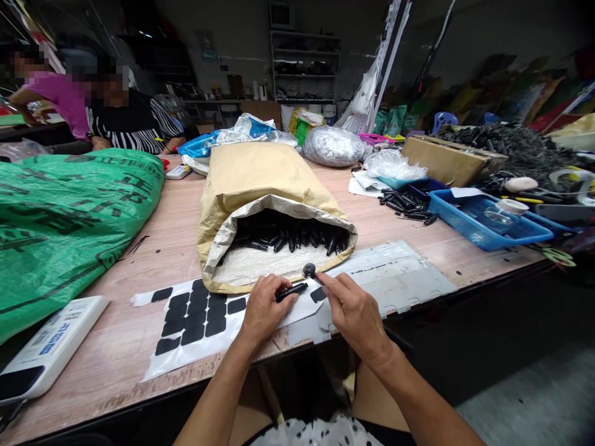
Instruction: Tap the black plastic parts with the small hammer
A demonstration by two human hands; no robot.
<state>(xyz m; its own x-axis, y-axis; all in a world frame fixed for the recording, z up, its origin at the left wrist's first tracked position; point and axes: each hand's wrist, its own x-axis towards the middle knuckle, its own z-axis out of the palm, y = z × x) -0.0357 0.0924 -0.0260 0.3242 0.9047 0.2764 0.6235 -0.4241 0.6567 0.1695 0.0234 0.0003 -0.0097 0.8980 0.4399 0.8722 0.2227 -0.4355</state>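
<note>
My left hand (267, 305) is closed round a short black pen-like tube (292, 292), its tip pointing right. Close by, my right hand (352, 310) has its index finger stretched to a small round black piece (309, 269), which sits at the fingertips; the thumb is mostly hidden. Under both hands lies a white backing sheet (160, 365) with rows of black rounded-square stickers (198, 313). One loose-looking black sticker (318, 294) shows between the hands. Just beyond, a yellow paper sack (274, 173) lies with its mouth towards me, and several black tubes (297, 238) lie inside.
A green woven sack (74, 223) and a white scale-like device (56, 344) lie at left. A flat grey plastic sheet (395, 275) is at right, with a blue tray (488, 226) and heaped black parts (506, 148) beyond. Two people (125, 118) sit at the far left.
</note>
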